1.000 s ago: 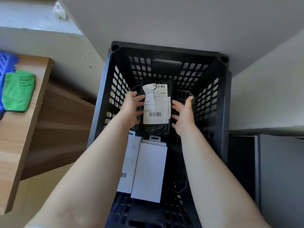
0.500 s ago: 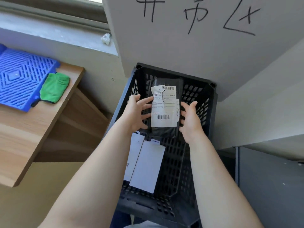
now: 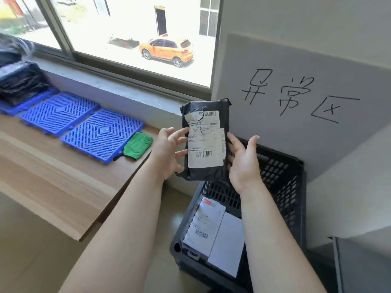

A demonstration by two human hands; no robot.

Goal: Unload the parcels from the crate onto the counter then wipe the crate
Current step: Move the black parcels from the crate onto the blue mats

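Note:
A black parcel (image 3: 206, 174) with a white shipping label is held upright above the black crate (image 3: 281, 187), between my left hand (image 3: 169, 153) on its left edge and my right hand (image 3: 243, 166) on its right edge. Inside the crate lie two flat white parcels: one with a barcode label (image 3: 204, 227) and a plain one (image 3: 228, 242) beside it. The wooden counter (image 3: 63, 182) stretches to the left. A green cloth (image 3: 137, 145) lies on the counter at the edge of a blue mat.
Three blue plastic grid mats (image 3: 101, 134) line the counter under the window sill. Black bagged parcels (image 3: 19, 81) are stacked at the far left. A white board with black handwriting (image 3: 296, 98) leans behind the crate. A grey cabinet (image 3: 364, 265) stands at lower right.
Both hands have lifted the black parcel up out of the crate. My view has tilted up, bringing the window and more of the counter into sight.

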